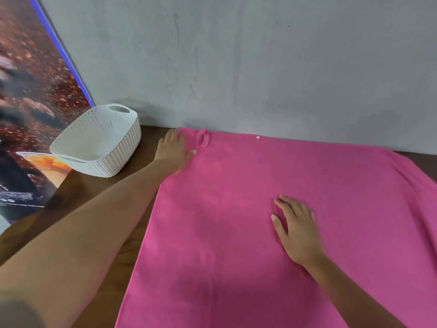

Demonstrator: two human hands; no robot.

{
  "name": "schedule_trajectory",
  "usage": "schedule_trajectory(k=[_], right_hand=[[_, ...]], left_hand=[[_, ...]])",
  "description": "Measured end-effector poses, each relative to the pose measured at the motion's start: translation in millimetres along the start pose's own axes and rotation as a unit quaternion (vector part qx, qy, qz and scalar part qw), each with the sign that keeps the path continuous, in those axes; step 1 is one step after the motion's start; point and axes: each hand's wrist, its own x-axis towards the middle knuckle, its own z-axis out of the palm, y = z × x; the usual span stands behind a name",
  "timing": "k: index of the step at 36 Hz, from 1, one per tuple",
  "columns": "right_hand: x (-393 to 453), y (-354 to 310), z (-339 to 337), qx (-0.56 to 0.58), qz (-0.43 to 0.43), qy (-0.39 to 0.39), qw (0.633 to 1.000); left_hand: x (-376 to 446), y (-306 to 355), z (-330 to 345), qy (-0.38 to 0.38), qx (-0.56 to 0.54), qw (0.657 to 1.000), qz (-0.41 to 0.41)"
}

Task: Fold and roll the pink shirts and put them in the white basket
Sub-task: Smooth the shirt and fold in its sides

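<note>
The left hand (pixel 173 151) is reaching far forward on a fully stretched arm, its fingers straight and lying flat, pressing the far left corner of the pink shirt (pixel 236 233) against the desk (pixel 132 245); just to the right of its fingertips a small fabric loop (pixel 202 138) is lying at the cloth's far hem; the right hand (pixel 295 229) is resting much nearer the body, palm down with fingers loosely spread and straight, flattening the middle of the cloth, gripping nothing; the pink cloth is lying spread out under both hands, running from the far wall (pixel 236 55) back toward the person and off the near edge of view, its long run going away from the body, with its right side spilling out well beyond the right hand; a small white dot (pixel 257 137) is showing near the far hem; the white basket (pixel 99 143) is standing to the left of the left hand, near it but not touching, and nothing is showing inside it; so the left hand is the nearer one for the drop-off, and any fold would likely be starting from the far corner that hand is pinning; beyond the basket a dark printed panel (pixel 30 102) is leaning against the wall.
</note>
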Motion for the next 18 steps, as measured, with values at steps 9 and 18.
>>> schedule_trajectory(k=[9, 18], right_hand=[[0.4, -3.1, 0.9, -0.026, 0.0, -0.005, 1.0], [1.1, -7.4, -2.8, -0.03, 0.014, -0.019, 0.999]], left_hand=[[10.7, 2.9, 18.3, -0.029, -0.041, 0.997, 0.052], [6.7, -1.0, 15.5, 0.02, -0.045, 0.997, 0.065]])
